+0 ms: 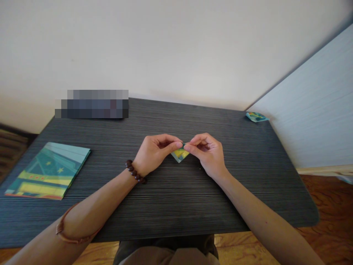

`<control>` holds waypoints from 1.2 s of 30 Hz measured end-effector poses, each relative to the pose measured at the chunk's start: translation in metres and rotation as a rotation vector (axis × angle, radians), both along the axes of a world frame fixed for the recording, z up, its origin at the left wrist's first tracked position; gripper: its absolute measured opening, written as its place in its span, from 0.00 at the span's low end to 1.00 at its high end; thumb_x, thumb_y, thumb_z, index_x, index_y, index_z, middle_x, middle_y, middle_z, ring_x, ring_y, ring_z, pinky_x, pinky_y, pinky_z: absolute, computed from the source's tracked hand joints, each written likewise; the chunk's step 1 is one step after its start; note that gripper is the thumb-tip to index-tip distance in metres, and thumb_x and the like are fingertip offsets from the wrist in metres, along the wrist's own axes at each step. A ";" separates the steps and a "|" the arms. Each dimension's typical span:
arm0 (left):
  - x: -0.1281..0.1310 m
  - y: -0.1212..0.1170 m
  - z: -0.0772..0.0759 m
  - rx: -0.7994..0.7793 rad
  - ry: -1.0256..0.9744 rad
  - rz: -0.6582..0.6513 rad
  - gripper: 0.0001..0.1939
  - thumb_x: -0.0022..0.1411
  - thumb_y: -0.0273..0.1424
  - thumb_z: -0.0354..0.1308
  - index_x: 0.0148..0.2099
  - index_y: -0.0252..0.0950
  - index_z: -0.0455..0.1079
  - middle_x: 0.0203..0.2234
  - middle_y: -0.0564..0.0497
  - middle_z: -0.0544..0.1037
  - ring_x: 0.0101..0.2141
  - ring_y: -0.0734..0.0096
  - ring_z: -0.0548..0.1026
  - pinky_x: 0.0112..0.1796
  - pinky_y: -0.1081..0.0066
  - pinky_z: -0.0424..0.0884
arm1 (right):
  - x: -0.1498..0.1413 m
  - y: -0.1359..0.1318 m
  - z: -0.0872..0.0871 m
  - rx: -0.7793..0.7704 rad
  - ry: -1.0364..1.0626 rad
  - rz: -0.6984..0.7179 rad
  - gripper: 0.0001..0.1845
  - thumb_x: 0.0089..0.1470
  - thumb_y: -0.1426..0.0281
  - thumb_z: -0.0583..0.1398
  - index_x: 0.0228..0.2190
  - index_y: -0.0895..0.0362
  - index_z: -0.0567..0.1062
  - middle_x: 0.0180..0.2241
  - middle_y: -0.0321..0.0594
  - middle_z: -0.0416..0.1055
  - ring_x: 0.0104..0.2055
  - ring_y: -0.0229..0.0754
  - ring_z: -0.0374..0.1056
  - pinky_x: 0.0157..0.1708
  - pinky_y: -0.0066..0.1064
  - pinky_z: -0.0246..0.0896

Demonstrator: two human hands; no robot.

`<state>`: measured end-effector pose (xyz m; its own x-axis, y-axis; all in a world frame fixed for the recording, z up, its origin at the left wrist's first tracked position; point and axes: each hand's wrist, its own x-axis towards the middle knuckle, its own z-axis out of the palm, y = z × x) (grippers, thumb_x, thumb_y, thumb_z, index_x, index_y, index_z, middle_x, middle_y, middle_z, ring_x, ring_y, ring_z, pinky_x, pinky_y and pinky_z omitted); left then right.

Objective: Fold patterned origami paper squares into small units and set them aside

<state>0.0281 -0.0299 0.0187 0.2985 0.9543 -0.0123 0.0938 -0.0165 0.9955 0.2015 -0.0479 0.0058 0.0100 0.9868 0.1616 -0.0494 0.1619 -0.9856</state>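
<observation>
A small folded piece of patterned paper (179,154), green and yellow with a pale edge, is held between my two hands above the middle of the dark table. Its lower corner points toward me. My left hand (156,151) pinches the paper's upper left side between thumb and fingers. On the opposite side, my right hand (209,151) grips the upper right part in a similar pinch. The thumbs are close together, and the fingertips hide much of the paper's upper edge. A dark bead bracelet (135,173) circles my left wrist.
Larger folded sheets (46,173) in the same green and yellow pattern lie at the table's left. A small folded paper piece (257,117) sits at the far right corner. A blurred-out dark object (95,106) stands at the back left. Behind the table (165,206) rises a wall.
</observation>
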 end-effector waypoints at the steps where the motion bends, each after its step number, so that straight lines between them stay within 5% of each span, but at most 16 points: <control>1: 0.000 0.000 0.000 -0.008 0.001 -0.005 0.12 0.53 0.37 0.63 0.36 0.33 0.75 0.32 0.49 0.80 0.34 0.69 0.76 0.39 0.71 0.72 | 0.000 0.000 0.000 -0.012 -0.003 -0.007 0.11 0.39 0.69 0.69 0.26 0.54 0.72 0.25 0.31 0.72 0.27 0.34 0.68 0.30 0.28 0.65; 10: -0.003 0.001 -0.003 -0.207 -0.055 -0.186 0.20 0.46 0.35 0.67 0.42 0.34 0.72 0.35 0.50 0.80 0.36 0.66 0.77 0.40 0.68 0.73 | 0.003 0.004 -0.004 -0.036 0.002 -0.048 0.11 0.40 0.68 0.68 0.28 0.54 0.73 0.25 0.31 0.73 0.27 0.34 0.69 0.30 0.28 0.65; 20: -0.006 0.002 0.000 -0.160 0.030 -0.067 0.14 0.47 0.36 0.67 0.37 0.36 0.75 0.29 0.51 0.81 0.32 0.66 0.78 0.36 0.69 0.75 | 0.005 0.007 -0.003 -0.024 -0.121 0.013 0.09 0.47 0.62 0.64 0.27 0.55 0.74 0.22 0.32 0.69 0.24 0.33 0.64 0.28 0.27 0.61; 30: -0.009 0.005 0.003 -0.251 -0.117 -0.129 0.16 0.55 0.41 0.61 0.38 0.33 0.77 0.32 0.47 0.81 0.33 0.67 0.79 0.41 0.67 0.76 | 0.008 0.006 0.001 0.009 -0.262 -0.019 0.12 0.51 0.60 0.61 0.26 0.56 0.72 0.19 0.31 0.65 0.22 0.32 0.60 0.25 0.27 0.56; 36: -0.010 0.006 0.003 -0.173 -0.014 -0.144 0.17 0.55 0.41 0.59 0.39 0.33 0.77 0.32 0.47 0.81 0.33 0.66 0.78 0.39 0.66 0.76 | 0.007 0.005 0.000 0.030 -0.295 0.064 0.11 0.54 0.61 0.58 0.27 0.56 0.70 0.21 0.32 0.65 0.23 0.32 0.61 0.26 0.26 0.57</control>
<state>0.0176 -0.0235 0.0218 0.4324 0.8860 -0.1672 0.0893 0.1424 0.9858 0.2089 -0.0429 0.0054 -0.1034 0.9786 0.1779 0.2271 0.1973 -0.9537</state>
